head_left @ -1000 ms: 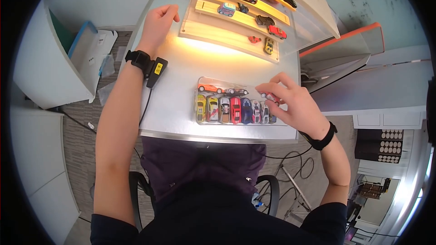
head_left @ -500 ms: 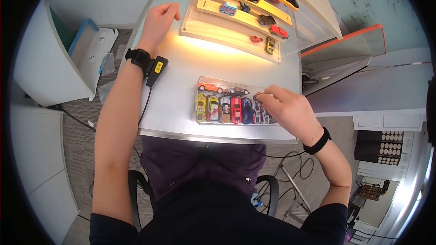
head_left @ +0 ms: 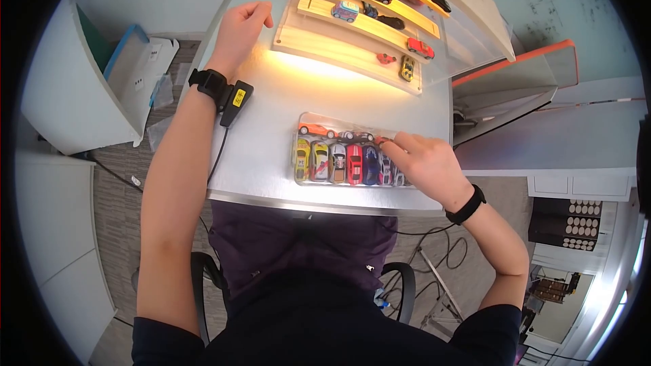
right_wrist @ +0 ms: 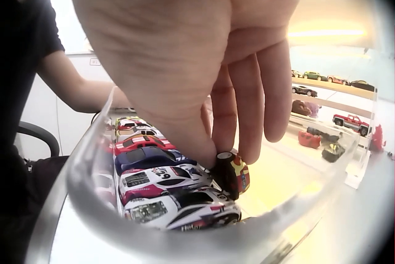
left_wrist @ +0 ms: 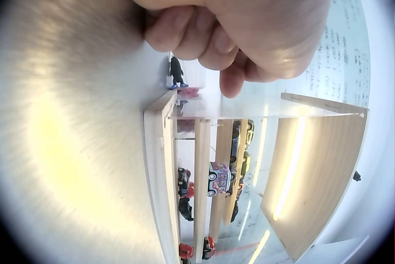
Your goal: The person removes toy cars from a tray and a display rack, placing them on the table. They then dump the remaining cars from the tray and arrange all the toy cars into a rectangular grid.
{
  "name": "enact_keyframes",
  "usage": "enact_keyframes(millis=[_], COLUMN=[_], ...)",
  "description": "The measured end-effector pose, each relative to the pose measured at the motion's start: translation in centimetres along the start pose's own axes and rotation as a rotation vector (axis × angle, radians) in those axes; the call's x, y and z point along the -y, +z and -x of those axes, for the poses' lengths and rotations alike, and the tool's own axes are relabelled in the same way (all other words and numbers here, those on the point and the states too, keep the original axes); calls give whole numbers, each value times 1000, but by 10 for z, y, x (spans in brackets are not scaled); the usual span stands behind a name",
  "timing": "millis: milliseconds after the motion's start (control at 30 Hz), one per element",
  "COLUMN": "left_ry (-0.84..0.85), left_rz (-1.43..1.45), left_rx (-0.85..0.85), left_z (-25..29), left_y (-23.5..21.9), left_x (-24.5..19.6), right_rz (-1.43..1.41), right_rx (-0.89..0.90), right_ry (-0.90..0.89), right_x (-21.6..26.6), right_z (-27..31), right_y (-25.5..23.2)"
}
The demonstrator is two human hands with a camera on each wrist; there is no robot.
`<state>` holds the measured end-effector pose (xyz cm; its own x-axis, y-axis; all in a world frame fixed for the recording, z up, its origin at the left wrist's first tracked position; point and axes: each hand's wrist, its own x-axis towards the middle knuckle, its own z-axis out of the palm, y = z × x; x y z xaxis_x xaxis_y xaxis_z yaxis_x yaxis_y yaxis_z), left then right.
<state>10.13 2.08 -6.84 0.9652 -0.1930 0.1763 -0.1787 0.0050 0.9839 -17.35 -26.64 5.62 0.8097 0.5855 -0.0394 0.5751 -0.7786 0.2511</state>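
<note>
In the head view my right hand [head_left: 432, 169] reaches into a clear plastic box [head_left: 296, 175] at the table's front edge. Its thumb and fingers pinch a red and yellow toy car [right_wrist: 239, 176], tilted on end beside the row in the right wrist view. Several toy cars stand side by side there, among them a dark blue one [right_wrist: 148, 159] and a white and pink one [right_wrist: 154, 180]. Behind them lie an orange car [head_left: 317, 130] and a black one [head_left: 356, 136]. My left hand [head_left: 239, 34] rests on the table, fingers curled in, holding nothing.
A lit stepped display shelf [head_left: 319, 44] with a clear front stands at the back, bearing several toy cars, such as a red one [head_left: 420, 48] and a small pastel van [head_left: 346, 11]. A dark penguin-like figure [left_wrist: 176, 69] stands near my left hand.
My right hand has moved left and down into the box with the toy car, closer to the black car. My left hand has stayed in place on the table.
</note>
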Motion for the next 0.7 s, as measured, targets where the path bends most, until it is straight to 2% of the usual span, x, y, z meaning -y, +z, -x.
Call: enact_keyframes(millis=[167,700], left_ry=[8,6], left_rz=[17,13], left_rx=[0,-2], left_z=[1,2], left_y=[1,0], left_x=[-1,-2], right_rz=[23,-173], right_rx=[-4,-27], right_ry=[12,131], right_x=[0,0], right_z=[3,10], right_y=[3,-1])
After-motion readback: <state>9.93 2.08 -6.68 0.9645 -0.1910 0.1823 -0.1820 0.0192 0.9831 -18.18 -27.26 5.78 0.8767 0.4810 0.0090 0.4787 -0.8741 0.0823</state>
